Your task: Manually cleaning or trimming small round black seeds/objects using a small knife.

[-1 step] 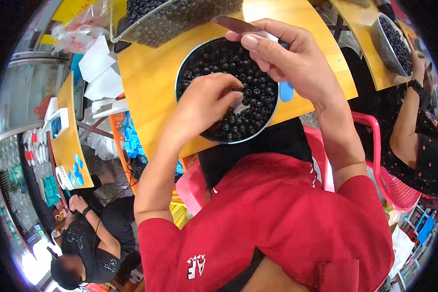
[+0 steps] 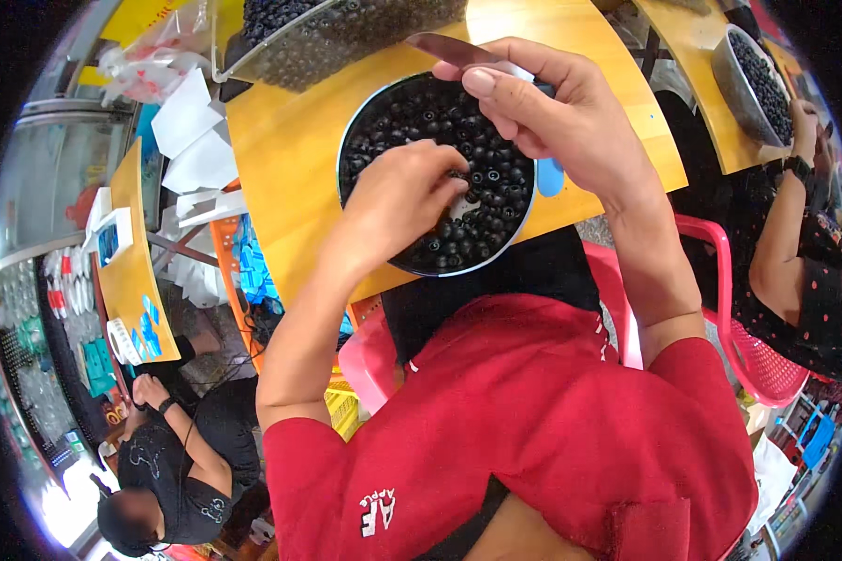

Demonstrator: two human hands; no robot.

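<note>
A round, pale-rimmed pan (image 2: 449, 273) of small blue-black berries (image 2: 507, 208) stands at the near edge of a yellow wooden table (image 2: 276, 159), bare wood to its left and right. The left hand (image 2: 398, 196) curls among the berries, any grip hidden; the right hand (image 2: 571, 117) grasps a small metal knife (image 2: 447, 46) near the far rim, beyond which a clear plastic bin (image 2: 346, 47) stands.
</note>
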